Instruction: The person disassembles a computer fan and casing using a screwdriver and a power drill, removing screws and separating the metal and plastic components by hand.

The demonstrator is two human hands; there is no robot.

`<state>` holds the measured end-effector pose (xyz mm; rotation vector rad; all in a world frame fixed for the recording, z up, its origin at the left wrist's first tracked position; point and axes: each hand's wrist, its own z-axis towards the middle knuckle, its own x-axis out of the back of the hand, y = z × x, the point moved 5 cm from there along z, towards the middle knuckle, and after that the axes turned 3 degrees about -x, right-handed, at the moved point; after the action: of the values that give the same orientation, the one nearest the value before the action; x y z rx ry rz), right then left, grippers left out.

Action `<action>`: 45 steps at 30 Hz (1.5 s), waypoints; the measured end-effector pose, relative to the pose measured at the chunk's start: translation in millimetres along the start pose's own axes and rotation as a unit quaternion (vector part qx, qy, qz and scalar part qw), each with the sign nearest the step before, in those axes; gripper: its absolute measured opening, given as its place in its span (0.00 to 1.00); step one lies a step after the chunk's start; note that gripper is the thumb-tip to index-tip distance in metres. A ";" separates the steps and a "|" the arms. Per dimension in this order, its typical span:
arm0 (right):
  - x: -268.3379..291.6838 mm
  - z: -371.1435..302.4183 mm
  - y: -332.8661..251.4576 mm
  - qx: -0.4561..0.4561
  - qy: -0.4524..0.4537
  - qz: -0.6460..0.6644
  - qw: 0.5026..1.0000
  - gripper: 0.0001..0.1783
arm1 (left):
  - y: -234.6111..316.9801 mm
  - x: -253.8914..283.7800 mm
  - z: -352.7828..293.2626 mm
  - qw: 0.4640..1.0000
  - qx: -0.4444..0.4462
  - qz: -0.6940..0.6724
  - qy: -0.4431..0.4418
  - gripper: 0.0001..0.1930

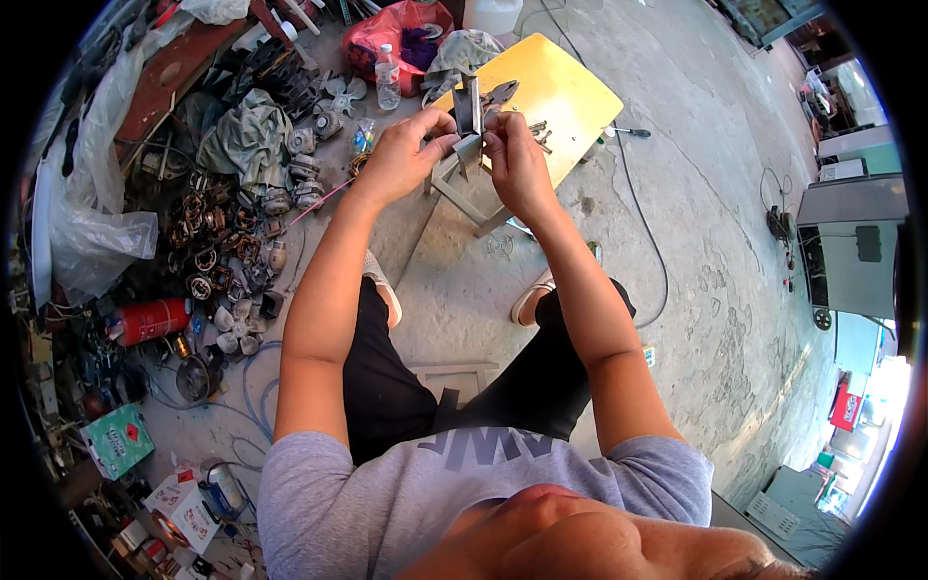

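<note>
Both arms reach out over a small table with a yellow top (575, 87). Between my hands is an angular grey metal piece (469, 114) with flat, bent faces, held up above the table's near edge. My left hand (411, 155) grips its left side, thumb and fingers pinched together. On the other side my right hand (519, 164) has its thumb and curled fingers closed at the edge of the same piece. Just beyond lie dark-jawed pliers (503, 92) on the tabletop. Several small metal parts (541, 133) rest right of my right hand, partly hidden by it.
A clear plastic bottle (388, 77) stands beside a red bag (411, 34) beyond my left hand. Motor parts and fan blades (239, 327) crowd the left floor, near a red cylinder (150, 321). A screwdriver (633, 131) and a dark cable (661, 256) lie right of the table.
</note>
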<state>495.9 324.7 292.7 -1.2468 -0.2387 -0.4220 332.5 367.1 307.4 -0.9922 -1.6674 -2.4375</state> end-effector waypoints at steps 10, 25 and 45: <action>0.4 -0.9 -1.2 0.006 0.000 -0.014 1.000 0.07 | -9.1 -2.1 0.3 1.000 0.011 -0.026 -0.001 0.08; 0.3 -1.3 -1.6 0.015 -0.002 -0.039 0.999 0.07 | 0.2 -15.1 -12.6 0.997 0.045 0.004 0.064 0.25; -11.4 8.6 -5.9 -0.047 -0.006 -0.070 0.996 0.14 | 7.4 -15.4 -13.3 0.981 0.050 0.108 0.152 0.23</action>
<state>483.5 333.4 295.9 -1.3301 -0.3209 -0.5525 341.0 347.7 302.6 -0.7030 -1.4796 -2.2082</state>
